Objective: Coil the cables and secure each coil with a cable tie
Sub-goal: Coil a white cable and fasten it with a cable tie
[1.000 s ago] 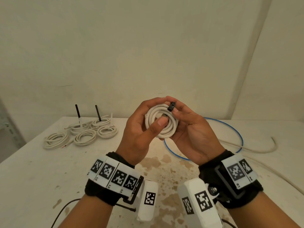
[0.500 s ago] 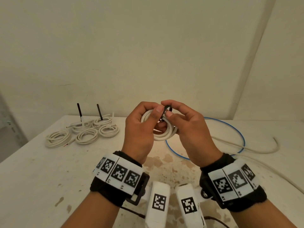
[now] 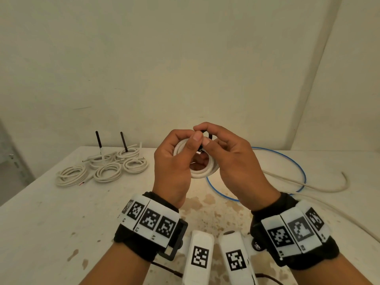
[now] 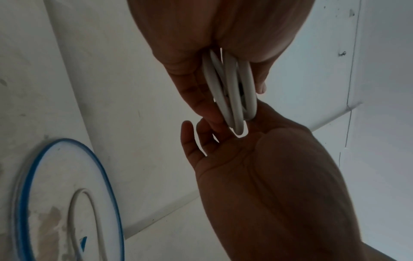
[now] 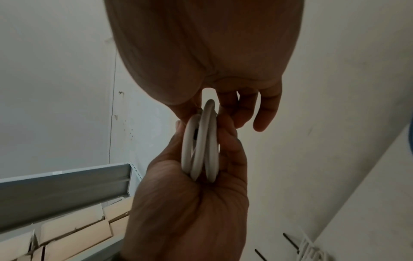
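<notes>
Light: soft, even, dim-warm over the table.
Shadows: faint on that table; wrist-view palms dark, backlit by pale walls.
Distortion: wall lines bow beyond the table's edges.
Blur: wrist views soft, noisy.

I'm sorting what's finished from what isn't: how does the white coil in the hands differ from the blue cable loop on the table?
The white coil is wound small and tight in several turns; the blue cable loop is one wide, open ring. The white coil is held up off the table by the left hand and right hand, with a black cable tie being worked at its top; the blue cable loop lies flat, untouched, with no tie visible. Both are round cables.
</notes>
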